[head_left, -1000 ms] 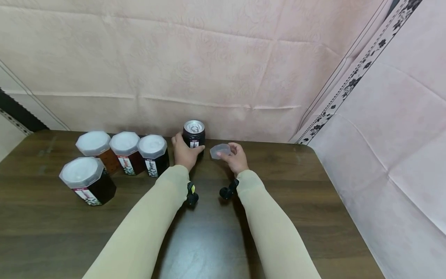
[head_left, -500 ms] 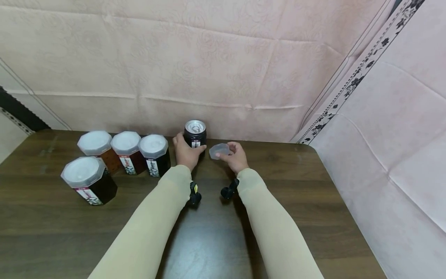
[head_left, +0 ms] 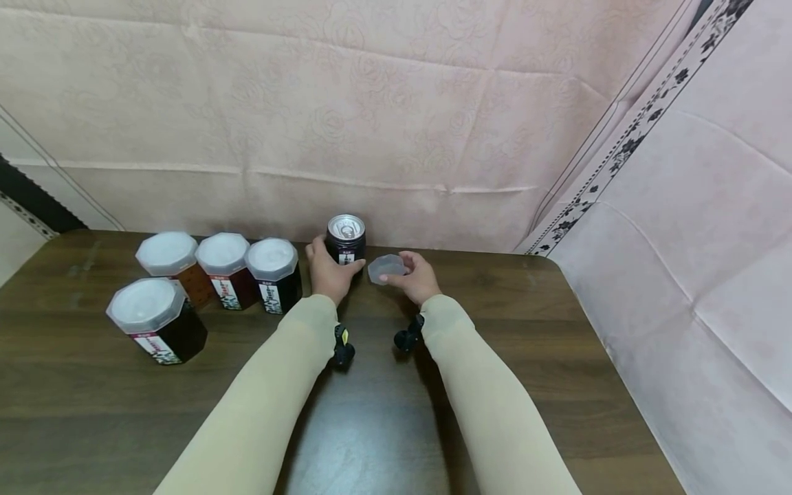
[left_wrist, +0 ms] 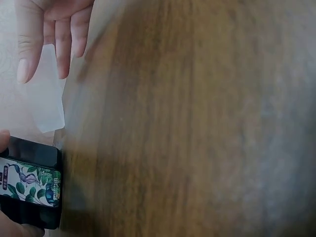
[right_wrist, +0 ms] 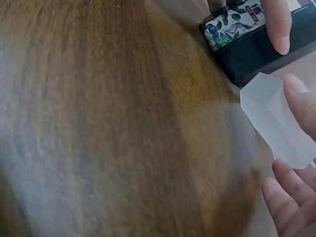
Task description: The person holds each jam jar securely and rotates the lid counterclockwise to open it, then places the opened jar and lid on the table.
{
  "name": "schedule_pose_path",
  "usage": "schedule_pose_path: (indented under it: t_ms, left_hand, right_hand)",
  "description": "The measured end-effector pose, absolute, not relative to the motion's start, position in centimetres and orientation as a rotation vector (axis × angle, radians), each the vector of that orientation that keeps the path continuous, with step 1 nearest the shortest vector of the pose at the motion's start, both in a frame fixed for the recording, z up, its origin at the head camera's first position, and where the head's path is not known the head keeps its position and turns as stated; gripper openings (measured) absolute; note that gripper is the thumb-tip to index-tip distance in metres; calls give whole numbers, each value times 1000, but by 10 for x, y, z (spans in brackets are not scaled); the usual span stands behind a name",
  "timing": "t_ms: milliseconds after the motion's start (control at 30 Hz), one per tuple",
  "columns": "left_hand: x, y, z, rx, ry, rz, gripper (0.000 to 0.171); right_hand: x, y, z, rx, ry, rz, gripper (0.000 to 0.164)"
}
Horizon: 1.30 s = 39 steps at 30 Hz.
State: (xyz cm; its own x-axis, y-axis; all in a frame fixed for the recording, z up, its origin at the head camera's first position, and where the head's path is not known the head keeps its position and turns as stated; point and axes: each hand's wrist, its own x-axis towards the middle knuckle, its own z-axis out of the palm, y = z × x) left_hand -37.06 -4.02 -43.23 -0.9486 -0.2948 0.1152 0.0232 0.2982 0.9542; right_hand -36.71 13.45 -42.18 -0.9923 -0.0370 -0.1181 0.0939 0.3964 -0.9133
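A dark jar [head_left: 346, 242] with a silver pull-tab top and a leafy label stands near the table's back edge. My left hand [head_left: 331, 273] grips it from the left, thumb across the front. In the left wrist view the jar [left_wrist: 32, 177] shows at the lower left, the fingers largely cut off by the frame. My right hand [head_left: 421, 278] pinches a translucent octagonal plastic lid [head_left: 386, 269] between thumb and fingers. That lid [right_wrist: 275, 118] is held tilted just right of the jar, clear of its top.
Several jars with white lids stand to the left: a dark one in front [head_left: 166, 330], an orange-brown one [head_left: 194, 283], a reddish one [head_left: 232, 285] and another dark one [head_left: 281, 289]. A pale cloth [head_left: 383, 124] hangs behind the wooden table [head_left: 371, 426].
My right hand has shifted the lid slightly left, nearer the jar. The left hand keeps its grip on the jar, which stays in place.
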Motion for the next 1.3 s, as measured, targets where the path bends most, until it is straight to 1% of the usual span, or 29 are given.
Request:
schedule_pose_path:
  t_ms: [367,767,1100,1300]
  left_hand:
    - [-367,-39,-431,302,-2344,-1692,84]
    - [-362,-41,-428,323,-2427,-1657,91]
    - [-355,-39,-425,324,-2437,-1636,97]
    - [-350,-41,-426,311,-2452,-1578,97]
  right_hand:
    - [-377,141,-429,56,2539,-1606,67]
    - [-376,143,-420,-5,2621,-1437,69]
    - [-382,149,-423,-18,2647,-1350,70]
    - [-382,150,-425,-24,2665,-1303,71]
